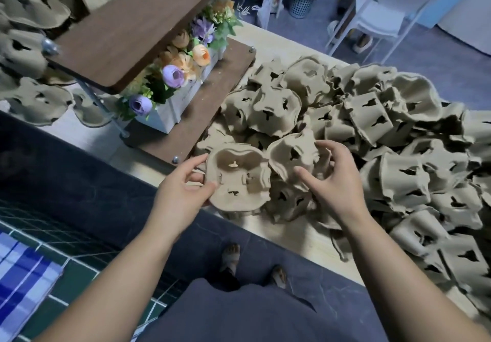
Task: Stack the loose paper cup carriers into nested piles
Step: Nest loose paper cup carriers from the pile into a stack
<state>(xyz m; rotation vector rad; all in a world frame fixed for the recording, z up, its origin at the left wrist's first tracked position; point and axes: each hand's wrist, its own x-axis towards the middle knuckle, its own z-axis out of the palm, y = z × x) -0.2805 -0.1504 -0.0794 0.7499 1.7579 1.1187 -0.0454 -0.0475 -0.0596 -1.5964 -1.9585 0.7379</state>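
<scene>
Near table edge, head view: left hand [186,190] grips a cup carrier [239,179] at its left rim, thumb on top, fingers underneath, cavities facing up. Right hand [332,182] has fingers spread and curled around a second carrier [292,153], tilted, just right of the first and touching it. Both sit at the near end of a big loose carrier pile [385,142] covering the table [305,238]. Flower box [170,97] on a brown shelf [127,31] to the left, more carriers [32,9] beyond it.
</scene>
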